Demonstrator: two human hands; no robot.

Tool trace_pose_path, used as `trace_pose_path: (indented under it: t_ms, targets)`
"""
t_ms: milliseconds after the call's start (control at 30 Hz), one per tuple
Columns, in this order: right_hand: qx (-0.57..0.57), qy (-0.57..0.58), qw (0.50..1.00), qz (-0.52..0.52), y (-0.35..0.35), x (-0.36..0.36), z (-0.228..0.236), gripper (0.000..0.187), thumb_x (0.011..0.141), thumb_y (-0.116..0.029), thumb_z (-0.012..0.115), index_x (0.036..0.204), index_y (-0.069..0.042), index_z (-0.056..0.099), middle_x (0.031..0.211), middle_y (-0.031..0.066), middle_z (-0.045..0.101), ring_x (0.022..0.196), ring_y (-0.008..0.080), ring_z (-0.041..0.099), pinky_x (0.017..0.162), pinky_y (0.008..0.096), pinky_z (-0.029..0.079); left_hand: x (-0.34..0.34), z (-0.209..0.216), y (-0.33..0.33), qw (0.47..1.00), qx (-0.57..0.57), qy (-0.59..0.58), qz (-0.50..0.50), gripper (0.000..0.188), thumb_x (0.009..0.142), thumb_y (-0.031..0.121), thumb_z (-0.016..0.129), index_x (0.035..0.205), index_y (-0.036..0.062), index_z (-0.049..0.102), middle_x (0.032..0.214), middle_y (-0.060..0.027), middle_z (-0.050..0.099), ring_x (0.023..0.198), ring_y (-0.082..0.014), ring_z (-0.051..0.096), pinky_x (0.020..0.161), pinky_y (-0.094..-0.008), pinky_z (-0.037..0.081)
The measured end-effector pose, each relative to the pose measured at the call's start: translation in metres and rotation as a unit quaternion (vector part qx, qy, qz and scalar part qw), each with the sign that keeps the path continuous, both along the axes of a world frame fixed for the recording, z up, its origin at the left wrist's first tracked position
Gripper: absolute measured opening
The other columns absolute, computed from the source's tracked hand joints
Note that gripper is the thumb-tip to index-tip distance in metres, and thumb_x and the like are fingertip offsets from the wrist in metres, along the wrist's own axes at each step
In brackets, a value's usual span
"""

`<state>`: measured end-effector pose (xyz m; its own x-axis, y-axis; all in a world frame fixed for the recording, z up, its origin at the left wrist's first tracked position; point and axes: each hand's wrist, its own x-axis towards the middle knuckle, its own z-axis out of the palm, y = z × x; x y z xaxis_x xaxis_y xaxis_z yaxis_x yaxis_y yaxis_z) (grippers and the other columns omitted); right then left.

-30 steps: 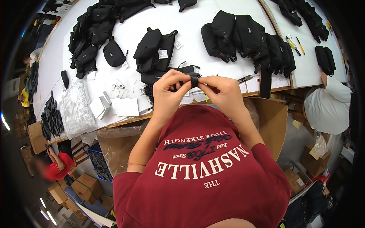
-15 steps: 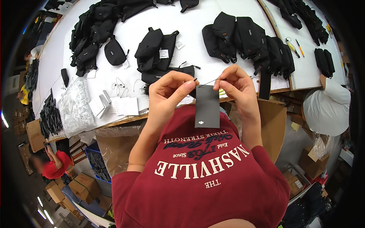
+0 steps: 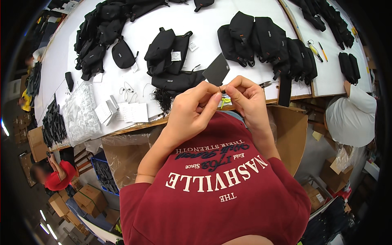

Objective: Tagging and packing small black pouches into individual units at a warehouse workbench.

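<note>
Watching this, I figured the thin dark cord [image 3: 221, 89] was the weak spot: it was so fine that if one pinch slackened, an end could've slipped loose and the flat black rectangular card tag [image 3: 216, 70] could've dropped onto the smooth white tabletop [image 3: 200, 36]. Snagging seemed possible too, with a tangled clump of black strings [image 3: 162, 99] near the left hand [image 3: 192, 107] and a pointed metal tool [image 3: 265, 84] just beside the right hand [image 3: 250, 102]. The tag stuck out at a tilt just beyond the fingertips, by the end of a soft black fabric pouch [image 3: 173, 81]. Grip-wise, both hands had thumb and forefinger squeezed together, pinches nearly touching, apparently clamped on the cord, though the fingers hid most of it.
</note>
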<state>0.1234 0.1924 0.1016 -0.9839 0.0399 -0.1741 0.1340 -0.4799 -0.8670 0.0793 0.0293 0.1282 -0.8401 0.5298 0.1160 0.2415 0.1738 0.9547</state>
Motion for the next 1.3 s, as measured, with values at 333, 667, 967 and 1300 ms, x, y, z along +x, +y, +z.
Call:
trace_pose_path:
  t_ms: [333,667,967,1300]
  targets:
    - [0.079,0.045,0.994,-0.06,-0.008,-0.001,-0.008,0.012,0.086,-0.013,0.068,0.086,-0.003,0.063,0.074,-0.0024,0.064,0.056,-0.0015,0.044,0.048,0.0159,0.029,0.0,0.001,0.002,0.998,-0.044,0.033,0.01,0.008,0.086,0.004,0.062,0.085,-0.0016,0.056,0.058,-0.0062,0.055,0.05,-0.0079,0.053,0.046,-0.0224,0.041]
    - [0.062,0.094,0.99,0.085,-0.006,0.004,0.022,0.006,0.084,-0.005,0.066,0.081,-0.001,0.062,0.071,-0.0001,0.061,0.063,0.0016,0.052,0.057,0.0166,0.039,-0.023,-0.015,-0.012,0.989,0.073,-0.111,-0.057,0.045,0.069,0.023,0.081,0.093,0.0073,0.047,0.074,0.0012,0.053,0.068,-0.0049,0.046,0.059,-0.0196,0.033]
    - [-0.134,0.101,0.976,0.141,0.001,-0.013,0.034,0.017,0.09,-0.015,0.06,0.082,-0.001,0.055,0.076,0.0115,0.063,0.06,0.0118,0.06,0.049,0.0199,0.043,-0.051,-0.048,-0.029,0.865,0.023,-0.341,-0.369,0.027,0.09,0.012,0.047,0.111,-0.0017,0.058,0.109,-0.0076,0.06,0.102,-0.0146,0.051,0.095,-0.0282,0.038]
    - [-0.216,0.086,0.963,0.136,0.001,-0.024,0.03,0.024,0.092,-0.023,0.058,0.079,-0.004,0.049,0.072,0.0098,0.061,0.051,0.0085,0.048,0.047,0.0178,0.037,-0.054,-0.055,-0.038,0.879,-0.079,-0.312,-0.353,0.063,0.076,0.002,0.049,0.137,0.0061,0.035,0.108,-0.0038,0.045,0.092,-0.0116,0.045,0.081,-0.0255,0.041]
